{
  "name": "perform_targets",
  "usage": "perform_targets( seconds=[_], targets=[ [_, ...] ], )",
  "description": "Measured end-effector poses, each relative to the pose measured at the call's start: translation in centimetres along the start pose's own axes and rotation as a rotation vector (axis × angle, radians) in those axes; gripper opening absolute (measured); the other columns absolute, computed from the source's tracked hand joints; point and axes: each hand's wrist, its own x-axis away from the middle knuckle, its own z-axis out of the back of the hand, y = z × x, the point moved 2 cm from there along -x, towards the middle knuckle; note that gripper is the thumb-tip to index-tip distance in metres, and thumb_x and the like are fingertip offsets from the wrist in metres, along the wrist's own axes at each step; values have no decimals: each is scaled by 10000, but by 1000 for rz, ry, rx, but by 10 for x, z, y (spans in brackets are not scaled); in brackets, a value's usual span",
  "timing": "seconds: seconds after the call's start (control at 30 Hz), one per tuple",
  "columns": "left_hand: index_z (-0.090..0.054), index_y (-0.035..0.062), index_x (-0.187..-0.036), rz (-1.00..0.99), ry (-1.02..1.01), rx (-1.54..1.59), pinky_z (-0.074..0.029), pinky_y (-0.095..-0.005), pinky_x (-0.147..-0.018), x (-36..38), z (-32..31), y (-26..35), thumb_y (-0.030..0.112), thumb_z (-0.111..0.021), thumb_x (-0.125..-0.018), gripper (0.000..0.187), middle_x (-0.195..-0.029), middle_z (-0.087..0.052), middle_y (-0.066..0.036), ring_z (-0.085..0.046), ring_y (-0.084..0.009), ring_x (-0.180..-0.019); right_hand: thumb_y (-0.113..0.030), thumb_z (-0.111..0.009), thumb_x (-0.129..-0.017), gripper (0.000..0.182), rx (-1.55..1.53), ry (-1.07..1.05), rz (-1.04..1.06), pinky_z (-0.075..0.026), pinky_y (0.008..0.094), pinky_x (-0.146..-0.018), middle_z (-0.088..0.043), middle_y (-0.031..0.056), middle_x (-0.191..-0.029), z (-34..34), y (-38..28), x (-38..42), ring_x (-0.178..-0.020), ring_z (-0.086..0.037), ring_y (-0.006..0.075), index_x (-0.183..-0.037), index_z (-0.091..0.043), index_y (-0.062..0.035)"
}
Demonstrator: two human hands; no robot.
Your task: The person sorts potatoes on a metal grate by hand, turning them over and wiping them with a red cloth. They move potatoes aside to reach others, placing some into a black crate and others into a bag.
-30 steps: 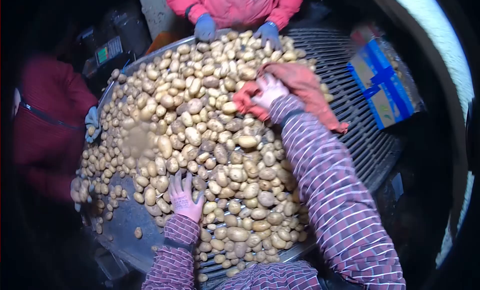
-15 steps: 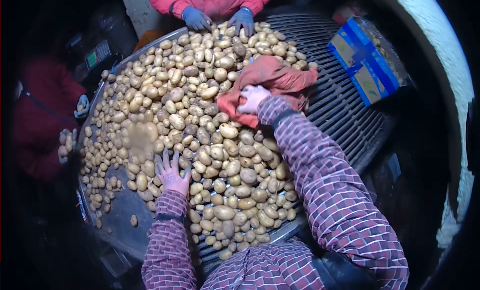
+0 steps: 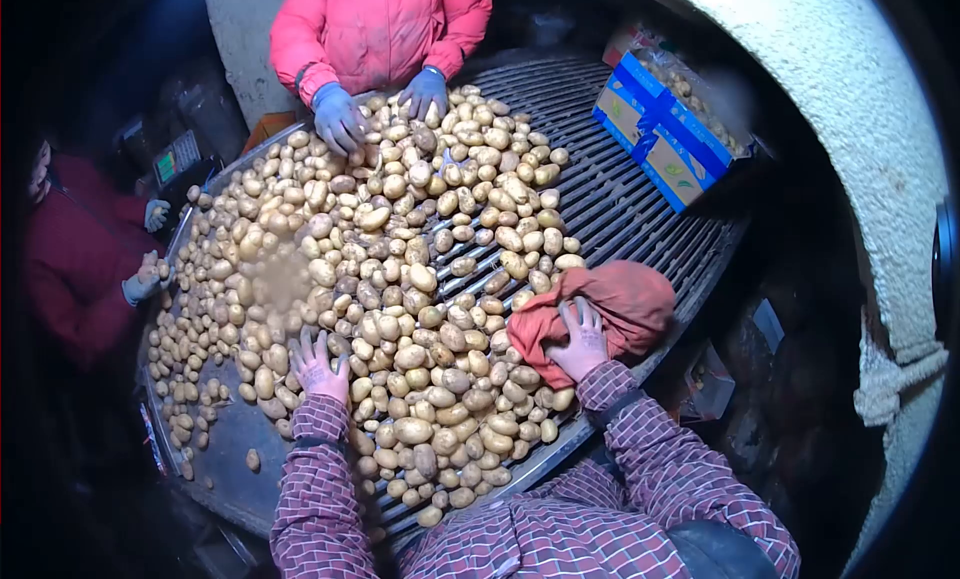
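At the near right edge of the slatted bench (image 3: 655,244), a red cloth (image 3: 638,304) is being held by the right hand (image 3: 581,351), beside heaped potatoes (image 3: 412,431). The heap is being touched by the left hand (image 3: 321,372), its fingers spread wide. Opposite, potatoes are being touched by a co-worker's gloved hands (image 3: 338,117).

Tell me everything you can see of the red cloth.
The red cloth looks like soft, dull fabric, crumpled and folded, bulging at its right end. It lies on the slatted table near the rim, its left edge meeting potatoes. The right hand rests on it, fingers spread; its underside is hidden.
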Motion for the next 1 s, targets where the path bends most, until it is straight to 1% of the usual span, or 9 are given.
perform_targets(
  seconds=[0.07,0.3,0.5,0.7,0.77,0.8,0.87,0.97,1.0],
  targets=[
    [-450,160,-1379,9,-41,-7,-166,-536,-1152,0,1,3,324,-689,-778,668,-1538,-250,-88,-199,-408,-1409,-387,-796,-635,877,-56,27,-109,-373,521,-1037,-362,208,-1415,-19,-2,-25,-1249,-408,421,-1407,-426,-196],
    [-385,155,-1430,-14,-128,-34,-131,-559,-1153,-8,15,13,278,-678,-784,720,-1555,-208,-121,-138,-445,-1418,-404,-724,-735,743,189,15,112,-381,555,-1010,-358,118,-1445,-55,-35,-228,-1269,-390,398,-1405,-424,-291],
    [-382,146,-1431,15,-187,-19,-114,-579,-1147,-15,28,27,247,-696,-751,756,-1538,-216,-152,-125,-465,-1410,-448,-637,-837,672,168,29,-98,-423,550,-967,-358,100,-1449,-92,-56,-366,-1253,-405,386,-1434,-379,-279],
    [-420,173,-1412,8,-122,-53,-151,-571,-1131,-16,27,27,270,-695,-770,705,-1538,-242,-121,-137,-441,-1420,-374,-539,-894,569,-8,-43,-100,-340,552,-1060,-282,119,-1509,-106,-102,-352,-1312,-339,437,-1437,-385,-298],
    [-440,190,-1404,7,-115,-85,-150,-561,-1136,-15,19,22,340,-677,-792,672,-1535,-269,-95,-160,-435,-1417,-269,-502,-871,578,14,-47,122,-269,548,-1105,-285,261,-1481,-110,-127,-315,-1329,-344,451,-1438,-395,-247],
    [-440,201,-1402,25,-88,-70,-136,-568,-1139,-14,9,17,375,-666,-802,665,-1521,-305,-78,-162,-430,-1417,-239,-494,-850,567,-112,-279,203,-271,544,-1103,-304,251,-1480,-71,-153,-283,-1324,-352,455,-1414,-431,-220],
    [-437,223,-1406,68,-125,32,-116,-578,-1143,-17,-4,19,452,-634,-823,657,-1481,-390,-51,-175,-419,-1415,-206,-474,-844,562,-220,-217,407,-306,504,-1087,-378,193,-1457,-90,-178,-245,-1312,-401,388,-1405,-443,-185],
    [-457,230,-1403,176,-223,121,-114,-613,-1132,-3,24,53,568,-575,-835,672,-1423,-481,-56,-244,-415,-1388,-251,-513,-834,451,-310,-452,407,-386,460,-1016,-531,125,-1294,-70,-203,-182,-1244,-466,347,-1275,-539,-160],
    [-460,218,-1398,125,-252,95,-124,-615,-1129,7,36,63,574,-577,-831,680,-1418,-480,-68,-256,-409,-1385,-263,-523,-825,418,-270,-391,468,-404,455,-988,-550,114,-1253,-77,-200,-162,-1197,-495,337,-1227,-563,-154]
  ],
)
